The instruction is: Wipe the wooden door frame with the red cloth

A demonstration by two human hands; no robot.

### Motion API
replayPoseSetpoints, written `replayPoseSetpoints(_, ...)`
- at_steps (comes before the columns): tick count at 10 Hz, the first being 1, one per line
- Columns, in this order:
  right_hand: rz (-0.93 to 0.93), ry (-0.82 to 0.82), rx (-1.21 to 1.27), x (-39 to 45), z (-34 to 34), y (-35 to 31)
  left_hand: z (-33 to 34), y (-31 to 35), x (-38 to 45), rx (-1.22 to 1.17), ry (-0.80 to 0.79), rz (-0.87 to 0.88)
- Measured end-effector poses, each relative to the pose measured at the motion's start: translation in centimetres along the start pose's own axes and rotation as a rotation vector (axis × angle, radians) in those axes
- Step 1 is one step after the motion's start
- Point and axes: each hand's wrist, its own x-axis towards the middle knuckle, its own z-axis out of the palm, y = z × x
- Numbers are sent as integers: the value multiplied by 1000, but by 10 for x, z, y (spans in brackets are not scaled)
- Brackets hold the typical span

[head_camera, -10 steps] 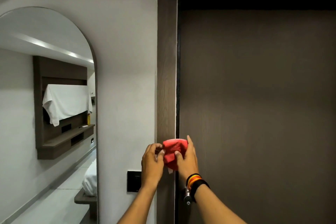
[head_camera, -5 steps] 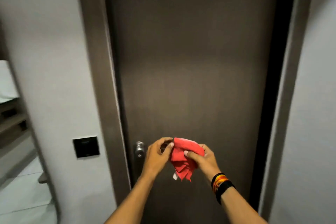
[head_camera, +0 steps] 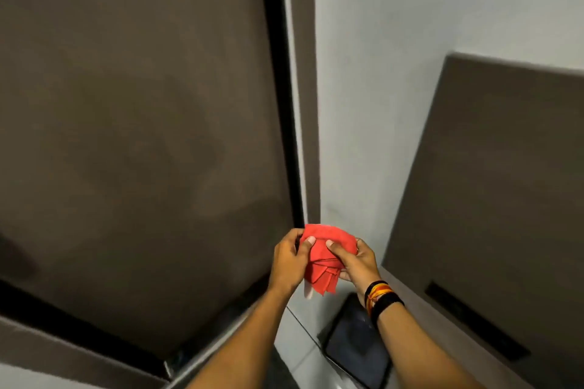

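Hands, left [head_camera: 289,257] and right [head_camera: 355,262], fingers pinching bunched red cloth [head_camera: 325,254], seemingly just before wooden door frame [head_camera: 301,88], no writing legible.

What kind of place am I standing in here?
Probably an indoor entryway, maybe a hotel room or flat: a dark wooden door in its door frame, plain white wall, and both hands holding a red cloth.

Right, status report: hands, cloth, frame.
Left hand and right hand both gripping the red cloth, bunched up. Cloth held in front of the door frame, right side; contact unclear. Nothing in the way.
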Motion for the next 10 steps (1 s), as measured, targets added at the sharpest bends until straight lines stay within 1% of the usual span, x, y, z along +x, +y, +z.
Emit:
replayPoseSetpoints(1,92,97,41,30,-53,47,66,-44,10,41,-76,-78)
replayPoseSetpoints(2,166,157,30,58,-89,96,115,-86,16,84,-116,-163)
replayPoseSetpoints(3,213,265,-88,84,-111,146,148,-129,17,133,-133,-261)
replayPoseSetpoints(4,291,332,-260,111,-127,203,183,-186,17,184,-138,-389)
replayPoseSetpoints(5,362,411,-356,132,-142,250,209,-234,18,174,-171,-511)
replayPoseSetpoints(6,487,412,-383,155,-158,290,231,-274,19,149,-250,-584)
replayPoseSetpoints(7,601,407,-215,169,-169,320,245,-301,15,100,-329,-624)
replayPoseSetpoints(8,665,366,-36,172,-172,336,250,-321,7,104,-405,-636)
replayPoseSetpoints(9,565,301,-322,161,-163,322,239,-314,3,190,-420,-565)
replayPoseSetpoints(10,249,244,-707,136,-146,304,219,-300,-6,492,-308,-248)
